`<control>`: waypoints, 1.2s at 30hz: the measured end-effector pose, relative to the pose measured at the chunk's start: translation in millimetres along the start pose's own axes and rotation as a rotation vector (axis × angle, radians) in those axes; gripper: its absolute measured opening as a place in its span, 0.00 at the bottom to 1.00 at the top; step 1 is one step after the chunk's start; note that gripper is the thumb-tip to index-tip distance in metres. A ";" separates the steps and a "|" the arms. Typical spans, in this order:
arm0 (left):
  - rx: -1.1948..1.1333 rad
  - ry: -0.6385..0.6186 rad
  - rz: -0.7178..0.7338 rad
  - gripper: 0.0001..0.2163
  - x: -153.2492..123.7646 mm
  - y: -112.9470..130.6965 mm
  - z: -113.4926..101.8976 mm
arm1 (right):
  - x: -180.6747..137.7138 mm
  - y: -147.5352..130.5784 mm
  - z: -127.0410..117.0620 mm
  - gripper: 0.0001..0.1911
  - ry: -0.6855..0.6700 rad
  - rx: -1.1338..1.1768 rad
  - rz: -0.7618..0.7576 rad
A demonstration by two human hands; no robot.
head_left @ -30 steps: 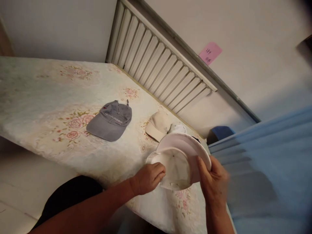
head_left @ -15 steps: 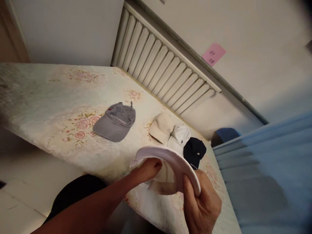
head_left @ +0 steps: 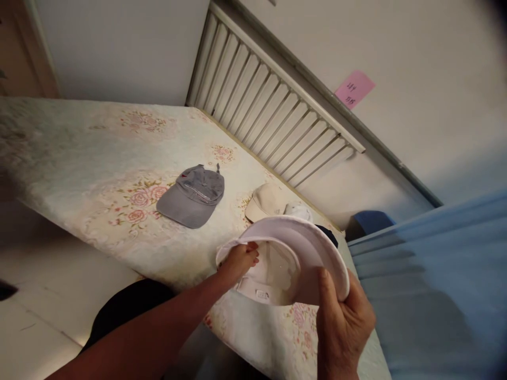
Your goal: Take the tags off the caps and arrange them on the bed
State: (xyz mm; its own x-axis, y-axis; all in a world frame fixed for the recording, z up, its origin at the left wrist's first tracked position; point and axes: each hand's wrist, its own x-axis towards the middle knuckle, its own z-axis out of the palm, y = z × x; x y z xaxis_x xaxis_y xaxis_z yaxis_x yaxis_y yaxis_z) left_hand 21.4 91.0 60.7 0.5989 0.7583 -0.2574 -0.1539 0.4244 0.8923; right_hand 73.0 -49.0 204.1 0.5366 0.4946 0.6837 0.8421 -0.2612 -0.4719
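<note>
I hold a white cap [head_left: 291, 248] upside down above the near edge of a flowered mattress [head_left: 79, 158], its inside facing me. My left hand [head_left: 237, 260] is closed, pinching the back rim of the cap's crown. My right hand [head_left: 344, 322] is closed on the cap's brim, thumb on its underside. A grey cap [head_left: 194, 194] lies flat on the mattress further left. Behind the held cap lie a beige cap [head_left: 264, 201], a white cap [head_left: 299, 211] and a dark cap [head_left: 328, 234], the last two mostly hidden.
A white slatted frame [head_left: 273, 113] leans along the wall behind the mattress. A pink note [head_left: 354, 88] is stuck on the wall. A blue curtain [head_left: 435, 285] hangs at the right, with a blue object [head_left: 370, 220] beside it. Pale floor lies at the lower left.
The cap has tilted up, so its inside and the brim's underside face me more. My left hand shifted inside the rim, and my right hand slid along the brim.
</note>
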 end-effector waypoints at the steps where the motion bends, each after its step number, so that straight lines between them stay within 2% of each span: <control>1: -0.021 0.009 0.001 0.06 -0.8 1.7 0.0 | 0.2 2.6 0.0 0.17 -0.001 -0.005 0.026; 7: -0.052 -0.081 0.058 0.08 6.1 -7.5 -1.1 | -2.8 10.1 3.1 0.17 0.015 0.014 0.116; 11: -0.009 0.023 0.053 0.08 14.2 -15.7 -3.3 | -3.2 10.6 4.6 0.19 0.011 0.015 0.146; 15: -0.034 0.071 0.042 0.07 9.9 -9.4 -3.2 | -2.5 12.1 5.8 0.20 0.023 0.003 0.166; 17: -0.068 0.000 0.058 0.06 4.5 -4.0 -2.0 | -3.0 12.5 7.3 0.21 0.041 0.002 0.175; 21: -0.119 -0.291 0.080 0.05 -5.2 1.9 1.3 | -6.7 9.2 11.4 0.20 0.045 0.035 0.194; 23: -0.090 -0.393 0.056 0.05 -7.9 1.6 2.6 | -9.2 6.0 13.1 0.20 0.051 0.055 0.196; 25: -0.041 -0.399 0.021 0.05 -8.9 0.5 2.9 | -11.3 3.2 14.2 0.19 0.054 0.069 0.187; 30: -0.026 -0.290 -0.022 0.06 -8.9 2.6 1.4 | -13.1 3.3 16.0 0.18 0.037 0.078 0.171; 36: -0.231 -0.469 0.051 0.07 -9.9 5.9 0.9 | -14.5 3.7 18.1 0.19 0.040 0.102 0.227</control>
State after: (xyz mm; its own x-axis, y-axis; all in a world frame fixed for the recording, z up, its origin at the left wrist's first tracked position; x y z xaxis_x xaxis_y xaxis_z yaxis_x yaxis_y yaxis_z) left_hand 15.3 85.6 68.8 0.8653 0.5005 0.0256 -0.3301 0.5308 0.7805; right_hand 67.3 -42.2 182.4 0.7147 0.3989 0.5745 0.6910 -0.2761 -0.6680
